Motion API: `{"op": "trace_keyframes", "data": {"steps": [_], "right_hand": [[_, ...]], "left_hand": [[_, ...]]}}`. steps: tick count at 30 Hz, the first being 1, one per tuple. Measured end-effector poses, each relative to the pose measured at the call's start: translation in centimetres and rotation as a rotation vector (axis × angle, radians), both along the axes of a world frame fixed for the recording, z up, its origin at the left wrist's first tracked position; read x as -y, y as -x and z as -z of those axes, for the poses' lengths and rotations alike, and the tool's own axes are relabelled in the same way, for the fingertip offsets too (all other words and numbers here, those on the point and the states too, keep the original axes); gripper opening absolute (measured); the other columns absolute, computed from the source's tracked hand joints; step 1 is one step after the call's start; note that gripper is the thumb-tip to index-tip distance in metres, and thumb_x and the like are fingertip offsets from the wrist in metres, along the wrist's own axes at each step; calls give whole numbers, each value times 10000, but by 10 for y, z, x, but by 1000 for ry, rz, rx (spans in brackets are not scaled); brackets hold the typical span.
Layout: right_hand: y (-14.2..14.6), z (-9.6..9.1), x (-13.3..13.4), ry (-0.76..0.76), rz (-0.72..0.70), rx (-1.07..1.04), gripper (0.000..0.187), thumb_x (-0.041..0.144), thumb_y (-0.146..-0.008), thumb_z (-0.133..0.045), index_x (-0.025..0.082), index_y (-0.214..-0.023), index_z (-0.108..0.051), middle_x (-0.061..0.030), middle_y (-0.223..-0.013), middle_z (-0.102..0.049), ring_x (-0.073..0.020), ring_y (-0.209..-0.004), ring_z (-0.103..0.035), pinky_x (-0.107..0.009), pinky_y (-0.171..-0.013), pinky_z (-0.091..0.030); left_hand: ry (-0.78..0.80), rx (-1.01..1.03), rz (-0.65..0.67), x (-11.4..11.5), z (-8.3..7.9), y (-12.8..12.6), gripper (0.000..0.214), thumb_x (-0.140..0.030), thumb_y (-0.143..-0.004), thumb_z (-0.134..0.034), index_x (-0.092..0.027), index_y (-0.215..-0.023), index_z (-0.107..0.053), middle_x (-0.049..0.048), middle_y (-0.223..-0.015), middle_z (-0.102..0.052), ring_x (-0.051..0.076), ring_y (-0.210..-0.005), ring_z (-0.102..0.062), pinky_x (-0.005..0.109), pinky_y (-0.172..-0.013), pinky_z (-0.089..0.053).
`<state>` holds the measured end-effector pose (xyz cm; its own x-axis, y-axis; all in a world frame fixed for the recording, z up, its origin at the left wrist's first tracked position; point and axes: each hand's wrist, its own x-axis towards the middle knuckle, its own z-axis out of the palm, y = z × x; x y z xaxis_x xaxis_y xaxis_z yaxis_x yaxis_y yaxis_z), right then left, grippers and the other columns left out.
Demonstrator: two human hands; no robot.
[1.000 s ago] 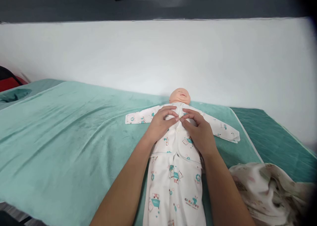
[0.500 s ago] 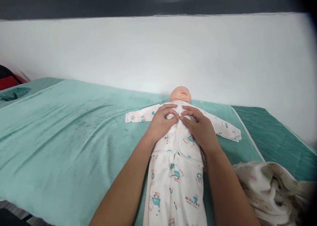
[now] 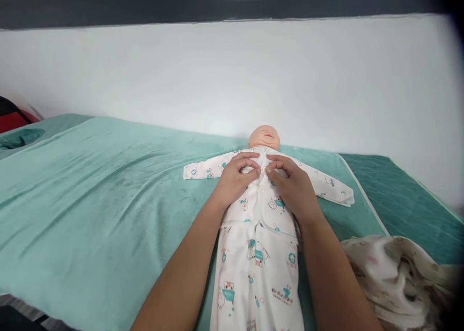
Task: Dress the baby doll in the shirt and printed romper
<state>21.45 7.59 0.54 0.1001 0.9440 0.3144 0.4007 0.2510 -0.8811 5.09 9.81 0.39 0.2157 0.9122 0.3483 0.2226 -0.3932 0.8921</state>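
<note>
A baby doll [image 3: 264, 136] lies on its back, dressed in a white printed baby shirt [image 3: 253, 210] and matching trousers [image 3: 258, 278]. On its chest, my left hand [image 3: 237, 176] pinches the shirt's front edge beside a small button [image 3: 263, 170]. From the other side my right hand [image 3: 290, 179] pinches the front at the same button, thumb against forefinger. Lower on the front a second button [image 3: 261, 189] shows. The doll's sleeves stretch out to both sides, and its hands are hidden inside them.
A light green blanket [image 3: 90, 200] covers the surface under the doll. A darker green cloth [image 3: 406, 200] lies to the right. Near the right front is a crumpled printed cloth [image 3: 395, 273]. Behind the doll's head rises a white wall [image 3: 217, 75].
My fingertips have parted slightly at the upper button, so more of it shows between them. The doll and clothes stay in place.
</note>
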Motion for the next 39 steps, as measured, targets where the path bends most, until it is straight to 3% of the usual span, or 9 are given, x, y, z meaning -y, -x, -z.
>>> {"op": "trace_keyframes", "data": {"steps": [7,15,28,39], "right_hand": [[7,-2,0,-77,73,64,95,285,-818,-600,242,-760,-662,-23,-1198,-668,-238,-1121,-581,-432,-1027,-382],[7,-1,2,-84,65,60,94,300,-821,-626,254,-769,-689,-5,-1218,-675,-243,-1141,-589,-430,-1031,-380],[6,2,6,-93,38,-20,127,325,-853,-626,257,-813,-727,-3,-1234,-664,-231,-1170,-583,-410,-1037,-391],[8,7,8,-256,45,28,116,271,-872,-611,261,-863,-727,-24,-1162,-676,-214,-1136,-603,-409,-1028,-430]], "left_hand": [[20,39,13,-1,2,1,82,-224,-831,-607,-218,-800,-682,17,-1302,-618,199,-1246,-539,341,-1064,-386],[108,80,118,2,-4,9,140,-297,-869,-610,-229,-866,-732,26,-1366,-581,223,-1282,-519,373,-1084,-370],[67,164,117,-1,3,6,147,-300,-841,-670,-247,-954,-749,42,-1331,-604,228,-1297,-507,370,-1112,-357],[28,138,93,-3,5,6,164,-263,-860,-641,-265,-980,-753,40,-1309,-598,210,-1274,-522,366,-1111,-370]]}}
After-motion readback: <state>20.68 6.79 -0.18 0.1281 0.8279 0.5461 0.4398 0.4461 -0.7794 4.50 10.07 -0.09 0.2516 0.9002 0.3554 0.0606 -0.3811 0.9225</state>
